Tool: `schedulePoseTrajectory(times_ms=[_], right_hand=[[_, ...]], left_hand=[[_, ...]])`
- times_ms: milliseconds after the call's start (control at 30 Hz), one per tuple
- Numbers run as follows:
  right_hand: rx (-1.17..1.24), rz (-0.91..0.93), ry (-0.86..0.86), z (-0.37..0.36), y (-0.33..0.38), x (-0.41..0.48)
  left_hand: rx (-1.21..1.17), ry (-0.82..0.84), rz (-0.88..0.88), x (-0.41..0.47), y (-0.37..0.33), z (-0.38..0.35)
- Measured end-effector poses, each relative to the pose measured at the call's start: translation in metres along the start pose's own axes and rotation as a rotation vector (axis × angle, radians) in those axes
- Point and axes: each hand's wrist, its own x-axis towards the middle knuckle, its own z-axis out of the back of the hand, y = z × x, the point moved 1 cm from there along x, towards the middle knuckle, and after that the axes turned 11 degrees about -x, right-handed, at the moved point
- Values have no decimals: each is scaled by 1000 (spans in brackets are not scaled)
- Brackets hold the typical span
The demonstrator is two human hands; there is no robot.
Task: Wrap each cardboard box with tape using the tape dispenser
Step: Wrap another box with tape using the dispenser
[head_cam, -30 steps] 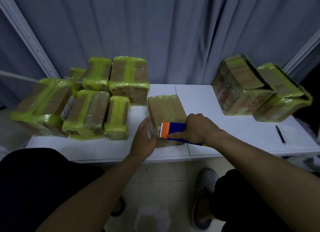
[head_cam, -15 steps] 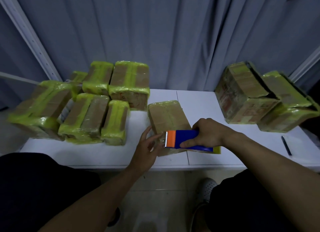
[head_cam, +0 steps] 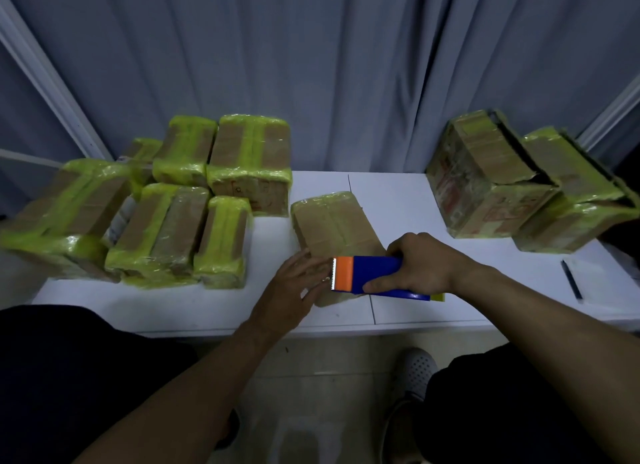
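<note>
Well left of the left fingers, a group of wrapped boxes (head_cam: pixel 166 217) banded in yellow-green tape stands on the bench (head_cam: pixel 156 311). These appear finished and should need no handling.

The left hand (head_cam: pixel 294 287) lies on the near left corner of the cardboard box (head_cam: pixel 332 224), its fingers (head_cam: pixel 313 266) straight and slightly spread, touching the box just beside the toothed edge (head_cam: pixel 334 274) of the tape dispenser (head_cam: pixel 367 276). The box lies flat on the bench, under and beyond both sets of fingers. Most of its top shows bare cardboard.

The right hand (head_cam: pixel 419 266) grips the dispenser, fingers (head_cam: pixel 381 285) curled round its blue body. The orange head points left, across the near end of the box.

Recommended procedure:
- Press the box down firmly with the left fingers; it looks light and may slide when the tape is pulled.
- Hold the left fingertips clear of the teeth.
- Draw the dispenser low and under even tension, so that the tape lies without wrinkles.
- Smooth each band down, then turn the box for the next one.

Well right of the right fingers stand two larger boxes (head_cam: pixel 485 186), partly taped. A pen (head_cam: pixel 571 283) lies near the bench edge.
</note>
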Motion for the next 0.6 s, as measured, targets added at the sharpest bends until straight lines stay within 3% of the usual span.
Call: schedulePoseTrajectory(times_ms=[100,233,333,400,600], right_hand=[[4,-12,3,1,-1,-6],[2,-5,-26,1,-2,-15],[-46,-43,-37,10,-12,-24],[-110,-96,-79,17,-27,-32],[-206,-143,-142,14,-35,-36]], left_hand=[[145,76,-42,4,7,8],[168,94,-20,8,4,9],[205,33,-3,9,4,15],[189,-12,36,8,7,24],[83,62,20,0,3,28]])
